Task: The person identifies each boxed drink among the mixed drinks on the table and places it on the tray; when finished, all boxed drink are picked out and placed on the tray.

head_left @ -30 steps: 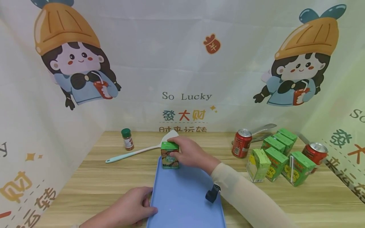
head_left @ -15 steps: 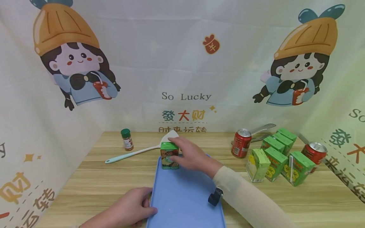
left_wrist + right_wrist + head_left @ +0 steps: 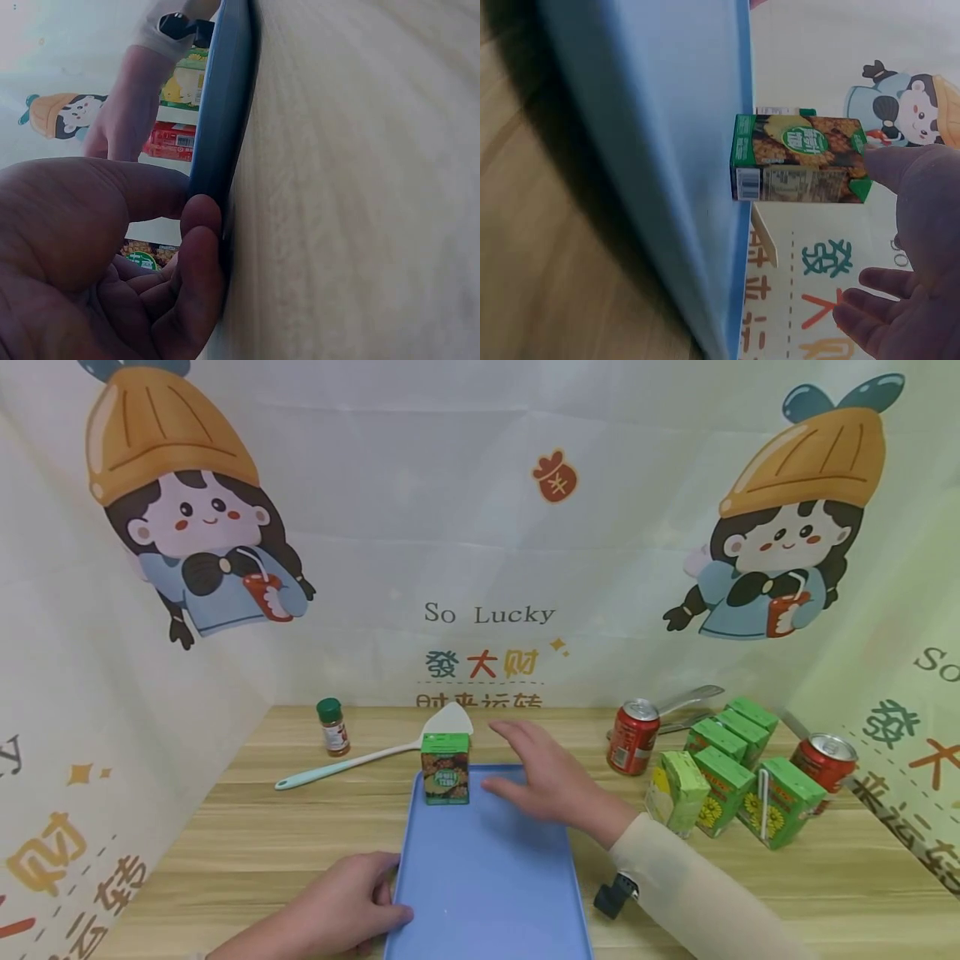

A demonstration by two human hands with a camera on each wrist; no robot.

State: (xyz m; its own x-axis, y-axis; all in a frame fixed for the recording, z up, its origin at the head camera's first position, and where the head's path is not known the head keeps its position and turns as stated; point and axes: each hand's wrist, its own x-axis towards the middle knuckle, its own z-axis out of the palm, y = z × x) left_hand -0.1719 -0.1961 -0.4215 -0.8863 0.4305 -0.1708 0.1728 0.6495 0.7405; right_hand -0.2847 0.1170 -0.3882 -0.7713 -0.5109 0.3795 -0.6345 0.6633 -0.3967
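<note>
A blue tray (image 3: 491, 877) lies on the table. My left hand (image 3: 348, 897) pinches its left edge, the thumb on the rim and the curled fingers against the side, as the left wrist view shows. On the tray's far left corner stands a green and brown juice box (image 3: 446, 770), upright; its printed side also faces the right wrist view. To the right of the box, over the tray, my right hand (image 3: 551, 777) is apart from it, thumb and fingers spread and holding nothing.
Behind the tray lies a spatula (image 3: 360, 760), with a green-capped spice jar (image 3: 333, 727) to its left. On the right stand a red can (image 3: 633, 739), several green drink boxes (image 3: 780, 802) and another red can (image 3: 825, 760). Metal utensils (image 3: 686, 697) lie behind them.
My right hand has let go of the juice box and moved right, away from it. The box stays at the tray's far left corner. My left hand has kept its place on the tray.
</note>
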